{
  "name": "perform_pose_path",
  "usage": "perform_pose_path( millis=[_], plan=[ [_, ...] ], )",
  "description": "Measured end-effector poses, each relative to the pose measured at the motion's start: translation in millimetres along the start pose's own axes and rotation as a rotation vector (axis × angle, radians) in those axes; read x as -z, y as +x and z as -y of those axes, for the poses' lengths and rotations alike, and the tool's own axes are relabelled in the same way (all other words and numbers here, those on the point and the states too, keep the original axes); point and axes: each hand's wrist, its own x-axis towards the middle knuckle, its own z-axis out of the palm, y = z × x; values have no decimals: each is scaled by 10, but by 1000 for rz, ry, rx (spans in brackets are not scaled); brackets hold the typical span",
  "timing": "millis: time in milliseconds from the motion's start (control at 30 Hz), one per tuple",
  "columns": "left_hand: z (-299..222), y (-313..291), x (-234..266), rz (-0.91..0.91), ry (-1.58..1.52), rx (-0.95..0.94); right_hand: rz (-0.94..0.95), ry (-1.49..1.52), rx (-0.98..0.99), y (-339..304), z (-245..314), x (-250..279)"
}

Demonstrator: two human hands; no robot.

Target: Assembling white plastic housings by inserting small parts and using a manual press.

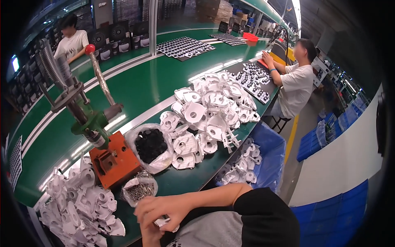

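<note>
My two hands meet at the table's near edge, close to my body. A small white plastic part [161, 221] shows between them, mostly covered by fingers. My right hand [168, 209] is closed over it from above, with the thumb against it. Below, my left hand [150, 234] grips the same part, its fingers largely hidden behind the right hand. Just beyond them lies a clear bag of small metal screws [140, 192]. Farther off stands a bag of black plastic pieces [151, 145].
A green hand press [92, 127] with a red-knobbed lever and orange base [115, 160] stands left of centre. White moulded parts are heaped at left [78, 206] and beyond the bags [210, 111]. A blue bin [271, 144] holds more. Two people work nearby.
</note>
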Motion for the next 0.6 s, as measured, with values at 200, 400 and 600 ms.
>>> perform_pose_path(
  millis=[200,400,600],
  plan=[
    [18,47,92,144,279,142,-137,74,-308,-76,51,31],
    [-2,100,4,79,282,-228,-322,76,-504,-3,-56,127],
    [-69,279,-93,207,368,-305,-423,-33,-475,93,-177,285]
  ],
)
